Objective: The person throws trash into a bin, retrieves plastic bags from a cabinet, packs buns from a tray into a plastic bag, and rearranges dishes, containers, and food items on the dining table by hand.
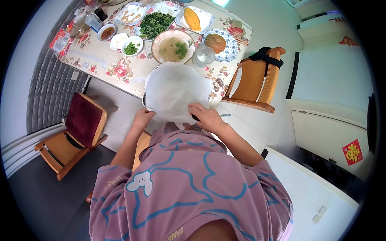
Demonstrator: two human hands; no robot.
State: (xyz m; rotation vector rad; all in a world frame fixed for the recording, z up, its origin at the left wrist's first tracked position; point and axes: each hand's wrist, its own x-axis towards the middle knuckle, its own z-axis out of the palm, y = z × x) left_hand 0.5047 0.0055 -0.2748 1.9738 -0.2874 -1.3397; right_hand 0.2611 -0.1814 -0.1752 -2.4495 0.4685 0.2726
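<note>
A thin white sheet (177,90), of cloth or paper, spreads in front of me and hangs over the near table edge. It covers most of a round metal-rimmed vessel (143,98), whose rim shows at the left. My left hand (142,119) pinches the sheet's near left edge. At the near right edge, my right hand (207,118) has its fingers closed on the sheet. Below those fingers a dark object (195,117) shows, mostly hidden. A narrow metallic piece (226,115) sticks out right of that hand; whether the two are joined I cannot tell.
Behind the sheet on the flowered table (120,69) stand a soup bowl (173,48), a glass (204,56), a plate of greens (156,25) and a small bowl of chopped green onion (132,46). Wooden chairs stand left (76,134) and right (257,80).
</note>
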